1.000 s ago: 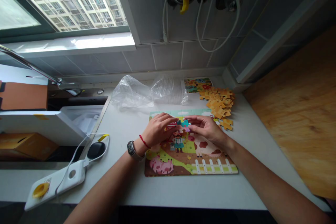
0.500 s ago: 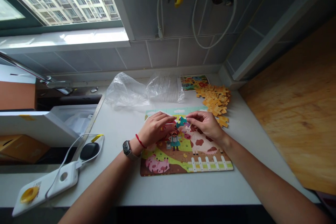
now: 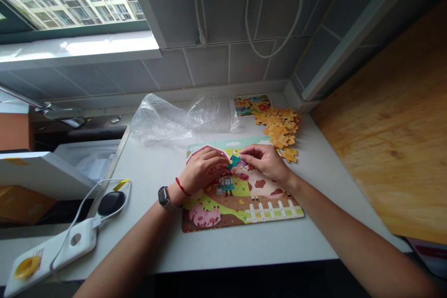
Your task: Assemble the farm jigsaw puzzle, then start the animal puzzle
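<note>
A farm picture puzzle lies on the white counter, showing a pink pig, a spotted cow and a white fence. My right hand pinches a small teal puzzle piece between thumb and forefinger over the upper middle of the picture. My left hand, with a red string and a watch at its wrist, rests over the puzzle's upper left, fingers extended toward the teal piece. Its palm hides part of the red barn. Whether its fingertips touch the piece is unclear.
Loose orange pieces are heaped behind the puzzle at right, beside a small picture card. Clear plastic bags lie at the back. A white power strip and black charger sit left. A wooden panel stands right.
The camera view has shifted, so the scene sits slightly further left. The teal piece now lies lower and flatter against the puzzle, with both hands still beside it.
</note>
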The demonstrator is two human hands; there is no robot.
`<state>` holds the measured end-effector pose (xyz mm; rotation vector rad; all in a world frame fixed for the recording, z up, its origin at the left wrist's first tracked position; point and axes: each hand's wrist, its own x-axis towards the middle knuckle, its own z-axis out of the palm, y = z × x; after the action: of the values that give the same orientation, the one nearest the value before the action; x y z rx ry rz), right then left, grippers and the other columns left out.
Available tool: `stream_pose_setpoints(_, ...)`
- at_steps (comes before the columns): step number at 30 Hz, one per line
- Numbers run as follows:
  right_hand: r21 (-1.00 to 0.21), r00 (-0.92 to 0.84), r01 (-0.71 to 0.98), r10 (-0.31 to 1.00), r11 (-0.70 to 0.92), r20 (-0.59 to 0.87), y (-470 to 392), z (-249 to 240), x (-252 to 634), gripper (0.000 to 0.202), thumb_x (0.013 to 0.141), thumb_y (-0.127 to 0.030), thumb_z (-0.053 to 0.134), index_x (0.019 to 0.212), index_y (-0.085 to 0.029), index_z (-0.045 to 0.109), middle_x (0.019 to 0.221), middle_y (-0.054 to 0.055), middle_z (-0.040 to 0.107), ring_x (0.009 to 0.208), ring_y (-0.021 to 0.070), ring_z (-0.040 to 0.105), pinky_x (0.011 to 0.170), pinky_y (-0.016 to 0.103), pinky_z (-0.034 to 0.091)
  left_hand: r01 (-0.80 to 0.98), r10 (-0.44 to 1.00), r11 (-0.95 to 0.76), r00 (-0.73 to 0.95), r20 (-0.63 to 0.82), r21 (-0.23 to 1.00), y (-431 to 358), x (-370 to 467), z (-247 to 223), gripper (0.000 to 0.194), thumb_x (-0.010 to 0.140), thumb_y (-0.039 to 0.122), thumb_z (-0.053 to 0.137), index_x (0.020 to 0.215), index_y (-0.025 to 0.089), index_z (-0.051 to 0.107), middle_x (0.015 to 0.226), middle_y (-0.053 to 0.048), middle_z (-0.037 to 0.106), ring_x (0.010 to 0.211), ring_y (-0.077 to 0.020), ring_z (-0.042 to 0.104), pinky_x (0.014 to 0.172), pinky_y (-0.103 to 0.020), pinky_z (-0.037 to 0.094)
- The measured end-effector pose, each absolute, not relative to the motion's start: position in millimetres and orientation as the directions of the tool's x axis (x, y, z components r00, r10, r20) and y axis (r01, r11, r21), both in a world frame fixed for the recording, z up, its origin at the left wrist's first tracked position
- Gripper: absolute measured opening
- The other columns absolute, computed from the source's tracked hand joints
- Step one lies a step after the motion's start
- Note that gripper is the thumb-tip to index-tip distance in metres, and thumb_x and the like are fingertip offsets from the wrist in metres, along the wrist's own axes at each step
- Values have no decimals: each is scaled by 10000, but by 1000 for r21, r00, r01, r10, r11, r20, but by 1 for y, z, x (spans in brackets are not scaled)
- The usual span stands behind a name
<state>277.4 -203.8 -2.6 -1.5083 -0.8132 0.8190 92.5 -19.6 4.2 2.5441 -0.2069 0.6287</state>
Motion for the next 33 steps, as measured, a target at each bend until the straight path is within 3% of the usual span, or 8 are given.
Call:
stream_pose_setpoints(5,-995,508,53,860,-85,-46,-204,-3,275,380,818,-551,859,970,-204,834,855,55,826,712,192,736,663,314,601,-273,-34,-860,874,485,432,-19,92,6,197,1064,388,675,1112,216,759,1076,-78,807,1000,-213,732,914,-388,614)
stream_pose_setpoints(9,-931,564,343,820,-128,95,-209,4,286,285,933,-491,753,1005,-227,833,961,64,821,795,216,739,755,351,610,-266,-18,-860,869,494,437,-15,92,6,174,1056,363,689,1099,213,766,1090,-79,808,1027,-211,732,915,-372,613)
stream_pose_setpoints(13,-626,605,729,686,-275,404,-219,8,317,283,987,-394,652,1143,-214,804,1174,131,746,1148,307,685,1064,455,541,-222,25,-887,852,522,405,-7,90,2,180,1047,373,700,1085,208,760,1097,-75,802,1013,-219,721,901,-379,603)
stream_pose_setpoints(16,-435,676,737,587,-518,446,-228,4,344,471,943,-438,703,1328,-168,730,1280,183,677,1211,364,614,1118,533,476,-174,67,-904,844,532,390,-1,88,0,181,1043,380,702,1076,211,757,1068,-67,793,1009,-231,704,900,-387,592)
stream_pose_setpoints(19,-342,741,668,546,-661,391,-234,-4,363,582,884,-486,761,1365,-162,710,1260,195,682,1143,375,605,1063,533,481,-141,86,-911,853,515,387,2,87,1,177,1041,375,702,1066,207,753,1071,-68,790,1004,-238,693,912,-393,581)
stream_pose_setpoints(22,-357,763,645,540,-676,355,-236,-9,373,586,850,-476,780,1342,-162,732,1131,170,714,1050,354,611,1016,515,494,-117,99,-915,863,496,386,4,86,0,189,1035,386,709,1047,201,750,1074,-73,786,1019,-247,686,932,-397,571)
stream_pose_setpoints(25,-483,789,613,514,-626,336,-236,-11,378,547,806,-456,796,1260,-152,778,1026,144,726,956,329,631,979,504,519,-101,103,-916,877,469,389,4,86,-2,210,1031,401,713,1037,194,746,1077,-76,781,1021,-251,682,936,-399,568)
stream_pose_setpoints(33,-630,805,574,501,-524,317,-236,-8,380,438,745,-551,824,947,-164,798,932,130,777,745,255,678,761,408,593,-93,110,-906,891,441,413,6,87,-3,216,1031,405,711,1032,193,751,1081,-81,779,1010,-243,685,920,-387,563)
